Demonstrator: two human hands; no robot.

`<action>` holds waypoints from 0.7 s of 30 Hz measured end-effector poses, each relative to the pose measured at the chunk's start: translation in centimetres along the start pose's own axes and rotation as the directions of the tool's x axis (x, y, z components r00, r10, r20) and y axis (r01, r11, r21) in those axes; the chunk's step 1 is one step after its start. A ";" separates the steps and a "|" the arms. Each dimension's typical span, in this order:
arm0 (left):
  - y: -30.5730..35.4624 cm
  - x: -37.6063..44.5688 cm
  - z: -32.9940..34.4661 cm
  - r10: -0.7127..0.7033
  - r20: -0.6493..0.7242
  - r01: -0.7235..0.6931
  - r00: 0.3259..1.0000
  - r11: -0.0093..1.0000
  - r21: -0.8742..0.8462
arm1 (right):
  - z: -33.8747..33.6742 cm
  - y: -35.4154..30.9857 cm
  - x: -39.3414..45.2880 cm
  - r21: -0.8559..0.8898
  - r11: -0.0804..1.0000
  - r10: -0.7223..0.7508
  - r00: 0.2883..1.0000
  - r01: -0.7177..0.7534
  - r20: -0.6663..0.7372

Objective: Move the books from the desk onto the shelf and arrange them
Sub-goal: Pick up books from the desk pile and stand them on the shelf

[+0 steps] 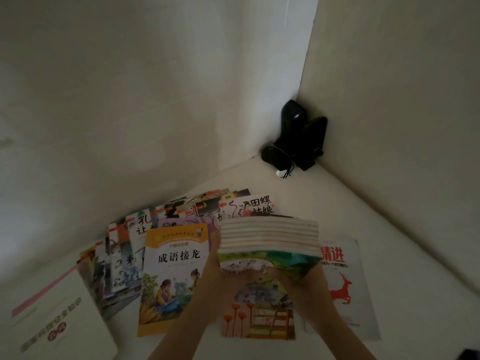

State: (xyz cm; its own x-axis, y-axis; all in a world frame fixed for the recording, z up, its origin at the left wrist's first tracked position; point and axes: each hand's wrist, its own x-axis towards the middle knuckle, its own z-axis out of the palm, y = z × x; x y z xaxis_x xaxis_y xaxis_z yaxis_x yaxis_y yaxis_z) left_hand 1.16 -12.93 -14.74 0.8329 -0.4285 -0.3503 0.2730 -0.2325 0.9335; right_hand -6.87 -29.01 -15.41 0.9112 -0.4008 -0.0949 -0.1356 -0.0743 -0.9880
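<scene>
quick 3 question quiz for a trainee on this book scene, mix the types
1. True or false: the thick stack of thin paperback books lies flat on the white surface.
2. Which book lies right of the stack? A) the white book with a red deer B) the orange-covered children's book
3. Fill in: the black device stands in the far ____.

Key: 1 false, the left hand and right hand hold it up. 2 A. 3 corner.
</scene>
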 end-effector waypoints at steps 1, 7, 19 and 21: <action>0.4 -0.1 0.2 -0.005 -0.015 0.005 1.000 1.000 0.024 | -0.2 0.2 0.0 -0.006 1.000 -0.002 1.000 0.002 -0.011; -0.1 0.8 0.4 0.043 0.039 -0.044 0.998 0.998 0.036 | -1.8 1.6 -0.2 -0.110 0.994 0.018 0.999 -0.012 0.048; 3.2 -3.1 -2.4 0.159 -0.149 -0.151 0.976 0.986 0.067 | -2.2 -4.8 0.7 -0.156 0.980 -0.099 0.984 0.122 0.148; 5.4 -5.9 -4.6 0.210 -0.252 -0.203 0.945 0.978 0.053 | -0.4 -8.7 0.5 -0.107 0.977 -0.156 0.963 0.183 0.219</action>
State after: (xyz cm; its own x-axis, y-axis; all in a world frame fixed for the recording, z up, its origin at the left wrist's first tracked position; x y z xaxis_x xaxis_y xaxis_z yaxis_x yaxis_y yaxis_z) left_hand -0.10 -7.60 -7.30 0.9653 -0.2340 -0.1156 0.0720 -0.1867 0.9798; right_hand -5.39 -28.94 -6.76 0.9840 -0.1744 0.0361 -0.0077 -0.2437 -0.9698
